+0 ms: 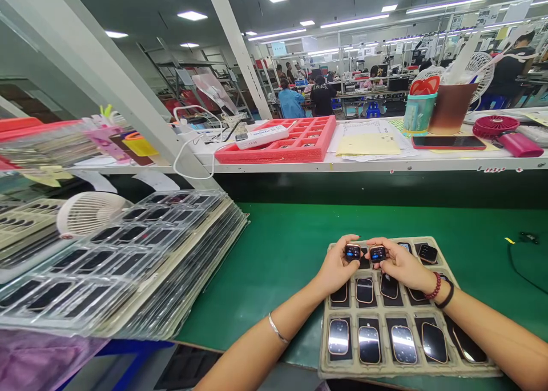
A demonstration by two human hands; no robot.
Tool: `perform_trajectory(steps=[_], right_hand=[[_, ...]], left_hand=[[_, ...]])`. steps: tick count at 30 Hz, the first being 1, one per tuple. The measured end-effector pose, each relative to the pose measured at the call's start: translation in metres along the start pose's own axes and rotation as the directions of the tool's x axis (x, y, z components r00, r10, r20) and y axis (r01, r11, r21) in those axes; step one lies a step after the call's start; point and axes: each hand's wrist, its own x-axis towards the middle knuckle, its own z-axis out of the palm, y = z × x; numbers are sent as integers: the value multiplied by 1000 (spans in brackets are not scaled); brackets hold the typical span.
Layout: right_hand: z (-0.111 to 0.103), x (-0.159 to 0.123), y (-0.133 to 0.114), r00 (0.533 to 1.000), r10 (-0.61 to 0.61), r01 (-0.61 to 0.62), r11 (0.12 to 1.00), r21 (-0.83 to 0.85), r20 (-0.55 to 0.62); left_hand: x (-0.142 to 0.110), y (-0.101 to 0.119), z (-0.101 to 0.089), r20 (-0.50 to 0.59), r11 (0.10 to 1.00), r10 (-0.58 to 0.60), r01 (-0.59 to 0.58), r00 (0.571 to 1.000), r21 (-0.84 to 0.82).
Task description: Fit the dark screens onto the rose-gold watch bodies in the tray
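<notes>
Left hand [338,268]: pinching left watch body [353,252] by its edges, fingers curled round it, screen lit.
Right hand [400,268]: same grip on right watch body [377,254], just beside the other one. Neither hand is clenched or released.
Screens: both show a blue-ish display; content too small to read.
Held pair: above the top row of the pulp tray [411,368], not clear if touching it.
Tray contents: more watch bodies [369,344], face up in dark pockets, mostly glossy, rose-gold rims.
Hidden: top-row pockets partly behind my hands and wrists; tray's near edge runs close to the frame bottom.
Under tray: green bench mat [274,277].
Left of tray: stacked clear plastic trays [128,265] holding dark panels, hard to make out through the glare; white fan [88,213] behind them.
Right of tray: black cable [518,260] on the mat.
Beyond tray, on shelf: red foam tray [295,142], power strip [257,136], yellow folder [368,144], phone [448,142].
Far beyond tray: co-workers [323,97] at other benches, small and partly cut off.
Wrists: silver bangle [277,328] on left; red beads [434,285] and black band [445,295] on right.
</notes>
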Motion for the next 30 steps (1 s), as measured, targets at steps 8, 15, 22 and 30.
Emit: perform_trajectory(steps=[8,15,22,30], right_hand=[[-3,1,-2,995,82,-80,996,32,-56],[-2,1,0,995,80,-79,997,20,-63],[-3,1,1,993,70,-66,997,50,-94],[1,-1,-4,999,19,-19,1000,14,-37]], left_hand=[[-1,7,0,49,988,-60,66,997,-141],[-1,2,1,60,990,-30,38,998,-137],[0,1,1,14,996,-29,30,999,-80],[-1,4,2,17,999,-16,17,1000,-34]])
